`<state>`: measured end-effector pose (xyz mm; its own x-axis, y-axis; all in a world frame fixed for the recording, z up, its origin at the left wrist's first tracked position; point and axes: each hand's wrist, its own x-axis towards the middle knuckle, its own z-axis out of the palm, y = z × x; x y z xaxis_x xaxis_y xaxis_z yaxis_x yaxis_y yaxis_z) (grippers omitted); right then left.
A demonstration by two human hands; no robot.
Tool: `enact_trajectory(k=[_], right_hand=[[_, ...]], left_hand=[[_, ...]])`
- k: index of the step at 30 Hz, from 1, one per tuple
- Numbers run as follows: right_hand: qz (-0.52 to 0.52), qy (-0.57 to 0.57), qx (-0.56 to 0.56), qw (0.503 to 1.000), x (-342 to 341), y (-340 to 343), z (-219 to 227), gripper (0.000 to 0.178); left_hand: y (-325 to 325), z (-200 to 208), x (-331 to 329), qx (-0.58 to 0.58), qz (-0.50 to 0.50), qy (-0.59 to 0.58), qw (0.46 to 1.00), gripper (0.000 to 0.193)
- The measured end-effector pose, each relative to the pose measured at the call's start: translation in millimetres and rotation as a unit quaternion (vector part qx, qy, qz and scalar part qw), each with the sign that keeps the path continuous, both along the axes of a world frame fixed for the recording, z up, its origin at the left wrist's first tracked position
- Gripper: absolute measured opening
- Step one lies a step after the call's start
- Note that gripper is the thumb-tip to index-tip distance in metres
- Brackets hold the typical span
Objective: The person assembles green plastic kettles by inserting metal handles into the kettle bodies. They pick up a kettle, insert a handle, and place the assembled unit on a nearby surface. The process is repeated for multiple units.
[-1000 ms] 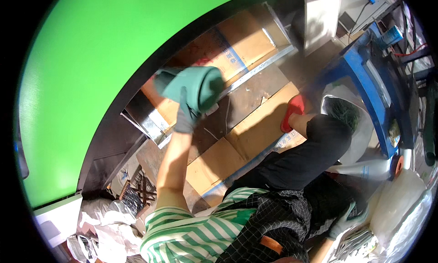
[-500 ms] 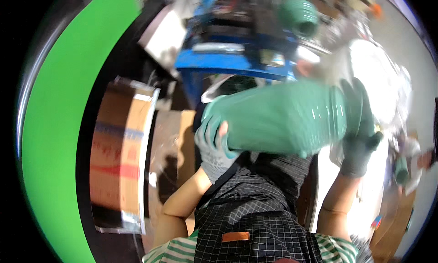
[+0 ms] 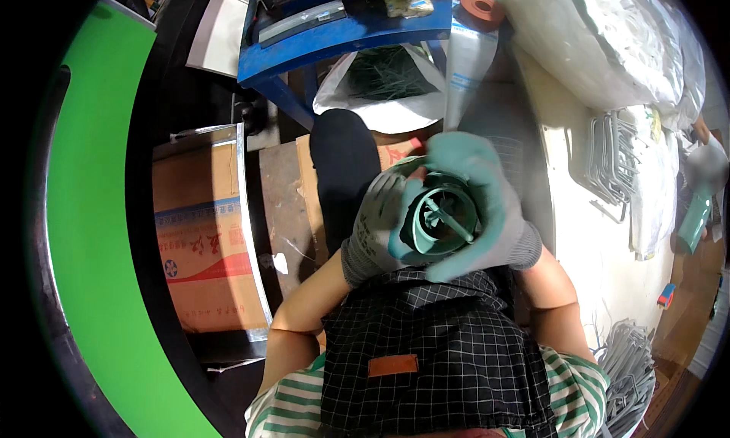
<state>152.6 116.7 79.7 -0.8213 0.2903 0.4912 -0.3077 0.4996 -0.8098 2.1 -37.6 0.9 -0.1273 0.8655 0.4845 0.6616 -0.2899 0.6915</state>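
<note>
A green plastic cylinder stands end-on toward me above my lap, its round opening facing up. Inside the opening a thin green crossbar spans the rim, with darker pieces below that I cannot make out. My left hand, in a grey glove with a green palm, is wrapped round the cylinder's left side. On the right side my right hand, gloved alike and slightly blurred, curls round the rim, fingers over its far edge. The cylinder's lower body is hidden by the hands.
Ahead stands a blue table, with a white sack of green strips beneath. A wrapped roll, bent wire pieces and a clear plastic bag lie rightward. Left are a cardboard box and green panel.
The long green cylinder, lying sideways between my hands before, is now turned end-on with its opening up. My right hand has come inward and closed round it. The view has tilted down.
</note>
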Motion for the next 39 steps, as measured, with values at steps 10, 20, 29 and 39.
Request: enact_trajectory(k=[10, 20, 29, 39], right_hand=[[-0.172, -0.053, 0.098, 0.979, 9, -27, -62, 0.106], [-0.208, -0.070, 0.121, 0.968, -5, -43, -77, 0.077], [-0.145, -0.035, 0.128, 0.981, -24, -6, -56, 0.063], [-0.121, -0.137, 0.147, 0.972, -25, -44, -72, 0.063]], left_hand=[[12, 47, -15, -0.038, 0.020, 0.135, 0.990, 0.081], [-4, 45, -23, -0.033, -0.088, 0.297, 0.950, 0.045], [9, 58, -21, -0.034, -0.017, 0.338, 0.940, 0.038], [-29, 54, -4, -0.215, 0.042, 0.290, 0.932, 0.035]])
